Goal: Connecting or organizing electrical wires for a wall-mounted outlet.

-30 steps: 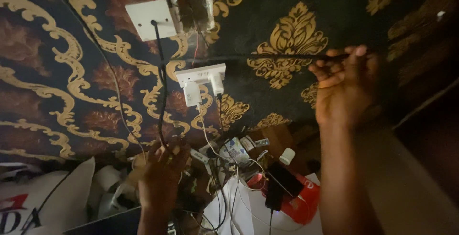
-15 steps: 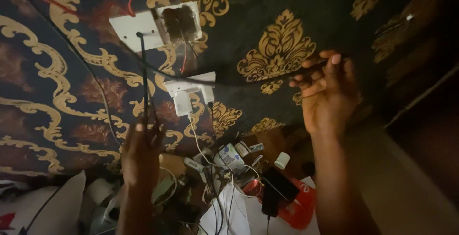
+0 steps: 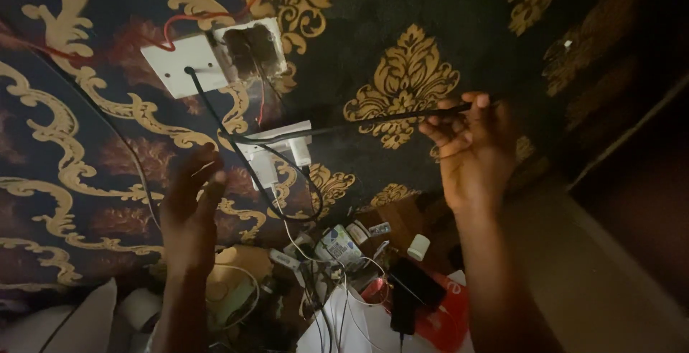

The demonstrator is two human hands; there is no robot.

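Right hand [image 3: 470, 155]: raised before the dark wallpapered wall [image 3: 445, 15] with its gold damask pattern. Grip narrow, fingertips pinched on the free end of a black cable [image 3: 373, 119]. The cable runs taut and near level leftward from the fingers to the white adapter block [image 3: 276, 153] on the wall, where it loops downward.

Left hand [image 3: 188, 209]: open, fingers spread, palm turned toward the wall, holding nothing. It sits just left of the hanging black loop; contact cannot be confirmed.

Upper left: a white faceplate [image 3: 179, 66] hangs tilted beside an open wall box [image 3: 251, 50], with red wire [image 3: 208, 17] exposed. A second black lead drops from the faceplate.

Below: a cluttered heap of chargers, white cords and small bottles [image 3: 341, 245], a dark phone [image 3: 413, 288] lying on a red item [image 3: 445, 317].
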